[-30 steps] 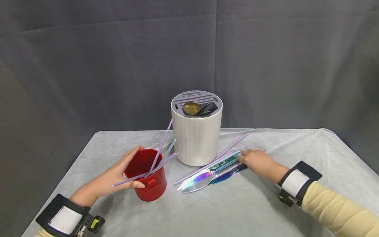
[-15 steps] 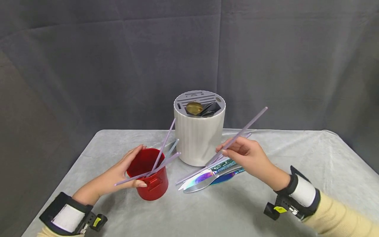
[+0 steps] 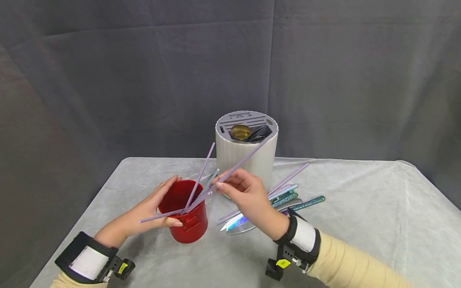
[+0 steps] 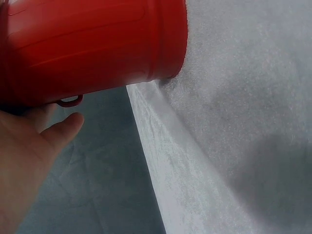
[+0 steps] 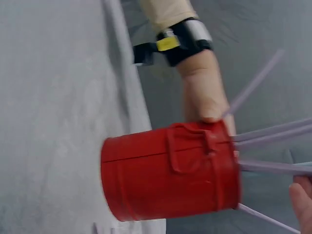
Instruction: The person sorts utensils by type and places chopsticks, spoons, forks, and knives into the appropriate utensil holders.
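Just slender straws (image 3: 248, 155), cylindrical bucket (image 3: 196, 224)

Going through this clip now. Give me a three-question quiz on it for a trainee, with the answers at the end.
1. True or false: in the head view, the red cup is to the right of the white holder.

2. What does the right grip pinch?
A) a knife
B) a purple straw
C) a spoon

3. Fill in the blank: the rounded utensil showing in the holder's top opening is ____ in colour.

Key: 1. False, it is to the left. 2. B. 3. gold.
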